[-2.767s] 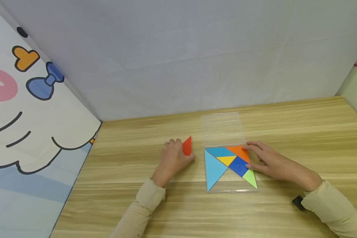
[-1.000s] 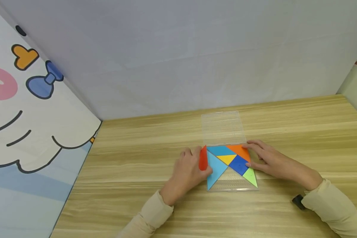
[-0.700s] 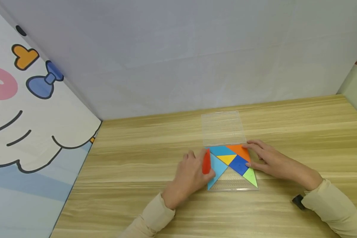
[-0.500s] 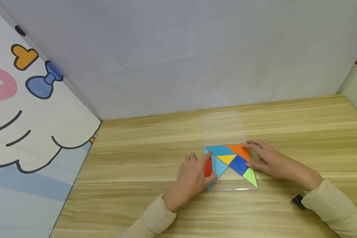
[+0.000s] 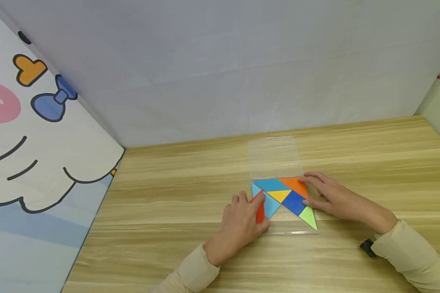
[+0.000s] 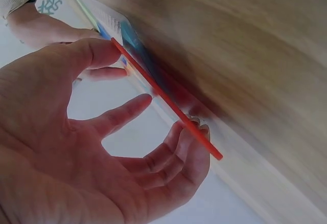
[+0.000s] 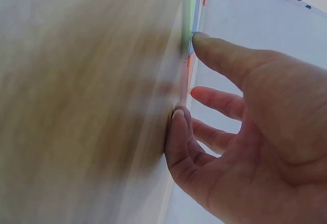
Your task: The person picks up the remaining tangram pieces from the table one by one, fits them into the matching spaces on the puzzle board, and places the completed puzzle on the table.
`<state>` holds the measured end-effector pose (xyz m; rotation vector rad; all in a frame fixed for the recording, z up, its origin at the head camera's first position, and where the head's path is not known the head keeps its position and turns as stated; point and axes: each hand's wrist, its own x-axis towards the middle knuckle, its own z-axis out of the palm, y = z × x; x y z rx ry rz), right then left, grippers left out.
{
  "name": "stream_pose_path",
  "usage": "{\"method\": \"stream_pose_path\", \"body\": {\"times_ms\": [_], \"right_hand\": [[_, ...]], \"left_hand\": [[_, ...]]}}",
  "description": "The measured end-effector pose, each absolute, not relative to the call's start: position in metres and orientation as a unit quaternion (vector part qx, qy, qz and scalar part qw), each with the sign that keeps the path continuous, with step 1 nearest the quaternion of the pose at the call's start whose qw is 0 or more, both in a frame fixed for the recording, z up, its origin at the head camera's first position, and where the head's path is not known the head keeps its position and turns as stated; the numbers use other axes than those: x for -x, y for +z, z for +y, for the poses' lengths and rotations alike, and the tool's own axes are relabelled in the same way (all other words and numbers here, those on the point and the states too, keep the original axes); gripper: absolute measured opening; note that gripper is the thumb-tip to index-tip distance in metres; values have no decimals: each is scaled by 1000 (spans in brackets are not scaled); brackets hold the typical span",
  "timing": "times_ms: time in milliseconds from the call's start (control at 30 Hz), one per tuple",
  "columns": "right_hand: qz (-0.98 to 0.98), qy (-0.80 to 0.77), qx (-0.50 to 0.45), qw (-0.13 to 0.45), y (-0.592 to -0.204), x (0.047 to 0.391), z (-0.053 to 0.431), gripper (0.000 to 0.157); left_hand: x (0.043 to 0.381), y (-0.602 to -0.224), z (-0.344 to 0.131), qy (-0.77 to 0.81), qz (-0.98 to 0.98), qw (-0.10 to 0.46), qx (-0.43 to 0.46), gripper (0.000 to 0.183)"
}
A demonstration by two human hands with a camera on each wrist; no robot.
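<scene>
My left hand (image 5: 239, 223) pinches a red triangular tangram piece (image 5: 260, 213), tilted above the left part of a clear plastic case (image 5: 285, 223). In the left wrist view the red piece (image 6: 168, 100) appears edge-on between thumb and fingers. Inside the case lie a light blue triangle (image 5: 272, 204), a blue parallelogram (image 5: 270, 185), a yellow triangle (image 5: 280, 195), a dark blue square (image 5: 294, 203), an orange triangle (image 5: 296, 186) and a green triangle (image 5: 309, 218). My right hand (image 5: 340, 202) rests at the case's right side, thumb on the square, a fingertip on the orange triangle.
The case's transparent lid (image 5: 275, 158) lies folded back flat on the wooden table (image 5: 161, 195). A pale cloth wall (image 5: 220, 73) rises behind it, and a cartoon-printed panel (image 5: 40, 158) stands at the left.
My left hand has carried the red triangle rightward from the table to over the case, then slightly toward the near side. My right hand has stayed in place.
</scene>
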<state>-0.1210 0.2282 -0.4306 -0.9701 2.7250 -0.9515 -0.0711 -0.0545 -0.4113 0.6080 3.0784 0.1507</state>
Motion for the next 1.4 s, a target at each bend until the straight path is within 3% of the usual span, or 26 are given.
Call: {"method": "stream_pose_path", "body": {"times_ms": [633,1033,1400], "right_hand": [[894,-309,322,43,-431,121,228,54],[893,-310,324,44,-431,121,228,54],[892,-316,320,47,-430,121,228,54]], "left_hand": [[69,-412,-56,129,967,-14,-219,26],[69,-411,-57,155,952,-34,-262,27],[69,-408,-59,160,949,-17,-270,24]]}}
